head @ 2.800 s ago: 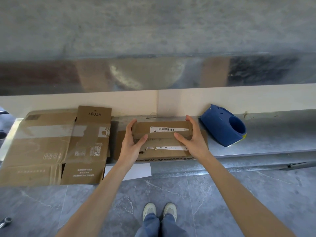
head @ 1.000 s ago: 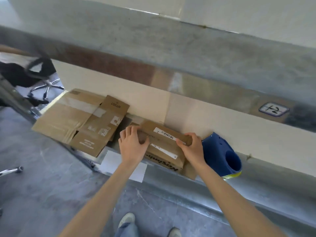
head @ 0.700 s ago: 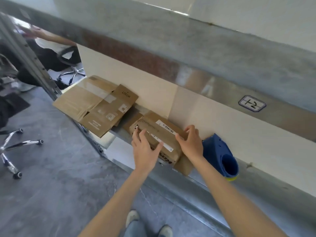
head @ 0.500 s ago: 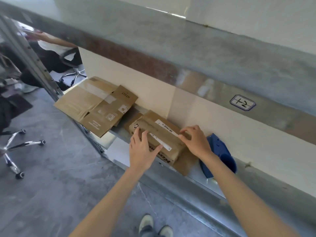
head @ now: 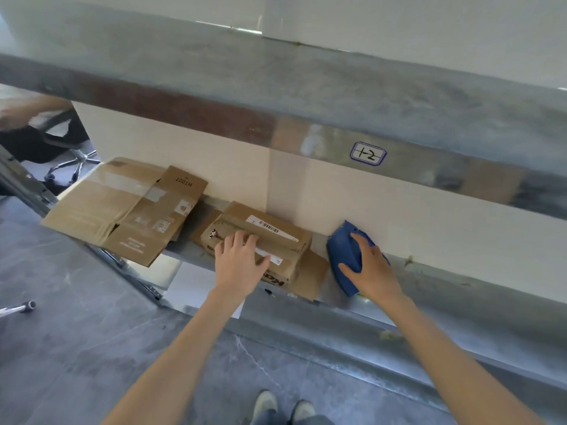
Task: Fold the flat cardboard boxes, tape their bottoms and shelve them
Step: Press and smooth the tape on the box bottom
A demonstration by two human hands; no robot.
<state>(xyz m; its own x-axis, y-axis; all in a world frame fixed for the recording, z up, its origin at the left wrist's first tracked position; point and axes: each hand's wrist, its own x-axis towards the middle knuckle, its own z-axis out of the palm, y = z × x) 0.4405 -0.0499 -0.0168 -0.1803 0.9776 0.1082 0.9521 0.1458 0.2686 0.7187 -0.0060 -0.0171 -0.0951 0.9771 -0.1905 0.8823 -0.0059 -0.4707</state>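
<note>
A small folded cardboard box [head: 276, 240] with white barcode labels sits on the metal shelf [head: 399, 311], its flaps closed on top. My left hand [head: 237, 263] presses flat on those flaps with fingers straight. To the right, my right hand [head: 368, 268] grips the blue tape dispenser [head: 343, 256], which rests on the shelf against the wall. A flat cardboard box [head: 122, 210] marked HT007 lies at the left end of the shelf, overhanging its front edge.
An upper metal shelf [head: 306, 96] with a label reading 12 [head: 368, 153] runs overhead. A loose cardboard flap [head: 313, 277] lies under the small box. A wheeled office chair [head: 67, 157] and a seated person [head: 18, 115] are at the far left. A white sheet [head: 196, 286] hangs below the shelf.
My right hand left the small box's flaps and moved right onto the blue tape dispenser. My left hand stays pressing on the box top.
</note>
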